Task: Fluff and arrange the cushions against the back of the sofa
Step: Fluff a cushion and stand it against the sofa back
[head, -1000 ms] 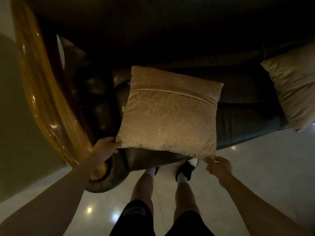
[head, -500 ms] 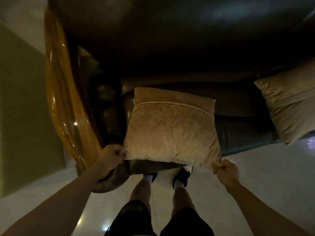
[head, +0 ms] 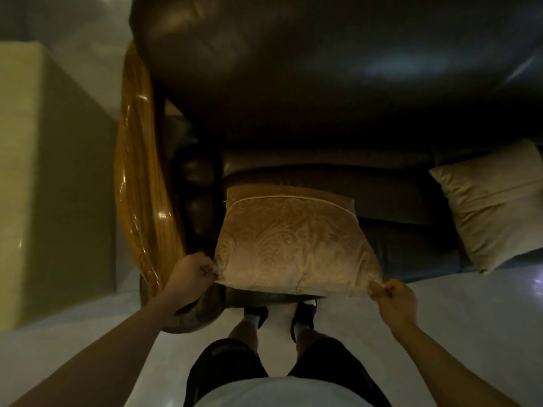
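Dim room, pale glossy floor (head: 458, 306), dark leather sofa (head: 293, 98): your left hand (head: 192, 271) and right hand (head: 393, 298) each pinch a near corner of the gold patterned cushion (head: 293, 242) above the seat front, second cushion (head: 493, 207) lying further right.

Bare forearms, black shorts (head: 235, 368), pale shirt (head: 282, 392), dark shoes (head: 304, 314), white socks (head: 254, 318)

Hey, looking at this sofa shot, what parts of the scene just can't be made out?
Only the head view is available.
- The second cushion: its right side is cut off by the frame edge.
- The sofa: its right end runs out of frame, and its surface detail is lost in dim light.
- The held cushion: its underside faces away.
- The shoes: the cushion covers their toes.
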### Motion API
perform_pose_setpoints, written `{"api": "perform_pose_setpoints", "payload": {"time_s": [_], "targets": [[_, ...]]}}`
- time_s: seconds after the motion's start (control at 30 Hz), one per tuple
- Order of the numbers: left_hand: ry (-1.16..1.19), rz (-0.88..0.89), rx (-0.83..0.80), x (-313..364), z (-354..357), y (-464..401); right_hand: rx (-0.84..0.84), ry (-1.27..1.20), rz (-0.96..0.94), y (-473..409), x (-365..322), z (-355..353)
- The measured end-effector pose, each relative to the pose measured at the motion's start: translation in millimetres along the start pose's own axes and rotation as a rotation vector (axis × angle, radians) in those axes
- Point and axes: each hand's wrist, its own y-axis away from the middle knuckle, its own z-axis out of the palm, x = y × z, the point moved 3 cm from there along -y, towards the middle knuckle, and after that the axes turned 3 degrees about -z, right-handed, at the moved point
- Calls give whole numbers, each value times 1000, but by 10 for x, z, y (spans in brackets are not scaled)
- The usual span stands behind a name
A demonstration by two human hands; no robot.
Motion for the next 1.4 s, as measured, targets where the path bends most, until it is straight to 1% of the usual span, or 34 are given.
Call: {"api": "perform_pose_setpoints", "payload": {"time_s": [0.1,0.23,0.37,0.53,0.77,0.87,1.03,1.17,1.33,1.4], "targets": [[1,36,50,68,-70,58,27,-57,-64,-51,-95,-71],[35,22,126,214,-90,97,36,-109,-135,-202,-246,-181],[73,-6,192,366,-89,118,58,-86,-193,-376,-329,-281],[89,10,321,634,-87,195,74,-107,-280,-677,-438,-440],[133,-67,431,1077,22,320,38,-190,-391,-1077,-570,-713],[162,-67,491,1258,38,327,40,-210,-429,-1243,-643,-827],[192,-100,545,1389,-9,265,45,-226,-502,-1472,-829,-948],[207,-97,564,1432,-94,149,53,-222,-512,-1583,-968,-974],[237,-181,603,1455,-155,-139,54,-177,-502,-1753,-1052,-959],[245,-208,588,1453,-122,-245,30,-137,-472,-1808,-1026,-914]]}}
